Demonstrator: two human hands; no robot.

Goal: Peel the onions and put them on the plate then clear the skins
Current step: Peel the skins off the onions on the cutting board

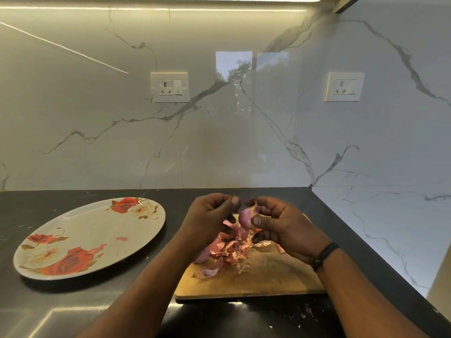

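Overhead, onion (246, 217) pinched in right hand (280, 230), left hand (210, 215) curled empty, above board (268, 276).

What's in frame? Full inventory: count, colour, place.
onion: 1, purple-pink, held above the board
onion skins: a pile, pink-orange, on the board's far left part
cutting board: 1, light wood, on the counter under the hands
plate: 1, white with red roses, left of the board, no onions on it
counter: 1, black, along the marble wall
wall sockets: 2, white, on the marble wall
wristband: 1, black, right wrist
left hand: fingers curled, contents unclear
right hand: grips the onion
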